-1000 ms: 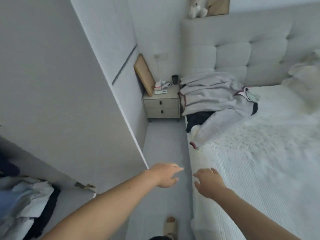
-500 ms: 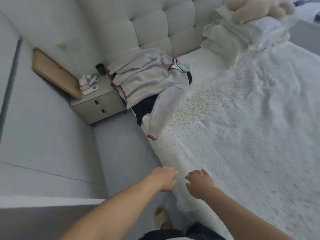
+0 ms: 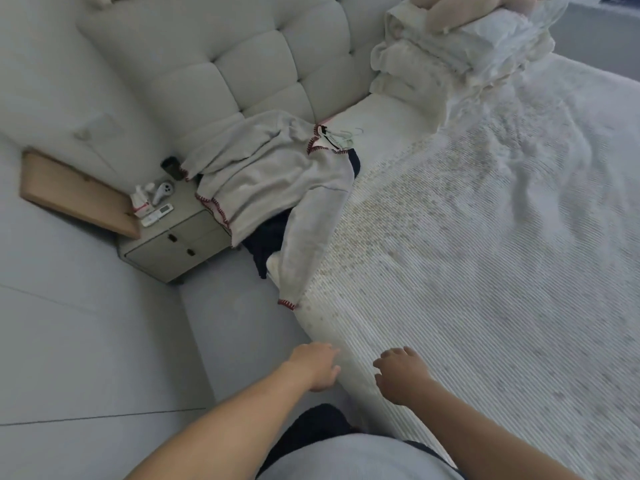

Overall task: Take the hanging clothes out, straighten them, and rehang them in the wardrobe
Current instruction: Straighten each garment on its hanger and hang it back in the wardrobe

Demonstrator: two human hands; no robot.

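Observation:
A light grey sweater [image 3: 270, 174] with red stitched edges lies spread on the bed's near-left corner by the headboard, one sleeve hanging down the bed's side. A pale hanger [image 3: 346, 135] shows at its collar. Under it lies a dark navy garment [image 3: 268, 242]. My left hand [image 3: 317, 365] hovers over the floor beside the bed edge, fingers loosely curled and holding nothing. My right hand [image 3: 401, 374] is over the bed edge, fingers relaxed and holding nothing. Both hands are well short of the sweater.
The bed [image 3: 485, 271] has a white textured cover. A nightstand [image 3: 173, 247] with small items and a leaning wooden board [image 3: 76, 195] stands left of the bed. Folded bedding [image 3: 450, 57] is stacked by the tufted headboard [image 3: 263, 60]. A narrow floor strip [image 3: 239, 323] runs beside the bed.
The view has swung right from the wardrobe door toward the bed. The wardrobe has left the view. Both hands stay outstretched and hold nothing, now closer to the bed edge.

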